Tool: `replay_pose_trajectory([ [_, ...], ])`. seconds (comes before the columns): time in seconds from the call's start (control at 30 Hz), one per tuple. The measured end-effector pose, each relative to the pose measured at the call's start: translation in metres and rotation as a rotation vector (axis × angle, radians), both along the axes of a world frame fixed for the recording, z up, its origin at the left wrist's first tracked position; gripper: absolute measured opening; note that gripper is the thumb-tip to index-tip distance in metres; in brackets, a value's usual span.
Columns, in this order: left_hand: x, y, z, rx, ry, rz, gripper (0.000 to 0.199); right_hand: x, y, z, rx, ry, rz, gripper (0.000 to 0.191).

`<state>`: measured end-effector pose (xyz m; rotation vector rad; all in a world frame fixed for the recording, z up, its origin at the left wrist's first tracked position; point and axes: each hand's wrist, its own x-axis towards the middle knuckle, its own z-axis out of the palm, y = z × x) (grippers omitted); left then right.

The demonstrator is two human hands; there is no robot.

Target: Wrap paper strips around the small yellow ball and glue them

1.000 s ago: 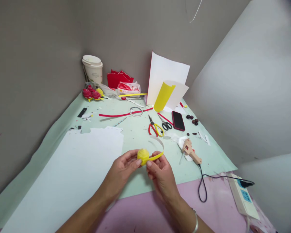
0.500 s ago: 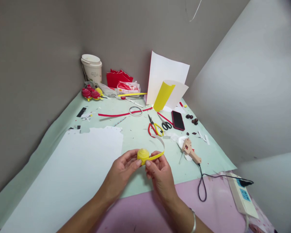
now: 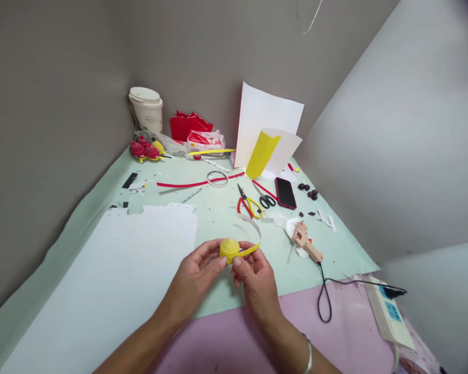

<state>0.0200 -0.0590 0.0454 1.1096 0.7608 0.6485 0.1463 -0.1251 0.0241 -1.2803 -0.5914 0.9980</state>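
A small domed yellow piece (image 3: pixel 229 249) with a ribbed surface is between my two hands, above the front of the green mat. My left hand (image 3: pixel 198 275) is closed on its left side, thumb at the lower front. From its right side a narrow yellow strip (image 3: pixel 250 250) curls up and back, its pale inner face showing near the free end. My right hand (image 3: pixel 258 275) pinches this strip close to the piece, between thumb and fingers. The fingertips behind the piece are partly hidden.
Pliers (image 3: pixel 249 203), black scissors (image 3: pixel 265 200) and a phone (image 3: pixel 285 193) lie beyond my hands. On the right are a glue gun (image 3: pixel 306 243) and a power strip (image 3: pixel 390 311). White paper (image 3: pixel 113 280) covers the left side. A lidded cup (image 3: pixel 146 111) stands at the back.
The strip's free loop has shifted slightly left and in toward the piece, with my right hand moving a little left. My left hand keeps its hold.
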Motion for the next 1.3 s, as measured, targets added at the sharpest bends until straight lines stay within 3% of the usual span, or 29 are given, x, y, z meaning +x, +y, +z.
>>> replay_pose_trajectory([
  [0.27,0.003,-0.001,0.001,-0.045,-0.042,0.007,0.040,-0.002,-0.001,-0.001,0.005,0.010,-0.007,0.038],
  [0.77,0.000,-0.001,-0.001,-0.032,-0.025,0.009,0.049,-0.003,-0.002,-0.002,0.032,0.071,0.047,0.036],
  [1.0,-0.001,0.000,-0.001,0.008,-0.012,0.026,0.043,0.000,-0.002,-0.004,0.054,0.122,0.033,0.031],
  [1.1,-0.002,0.002,0.000,-0.012,0.013,0.059,0.044,0.002,-0.005,-0.004,0.038,0.018,-0.060,0.026],
  [1.2,-0.002,0.003,0.001,-0.025,0.012,0.067,0.046,0.004,-0.010,0.002,0.102,-0.271,-0.185,0.017],
  [1.3,-0.002,0.003,0.001,-0.021,0.000,0.039,0.046,0.008,-0.012,0.010,0.202,-0.543,-0.139,0.022],
])
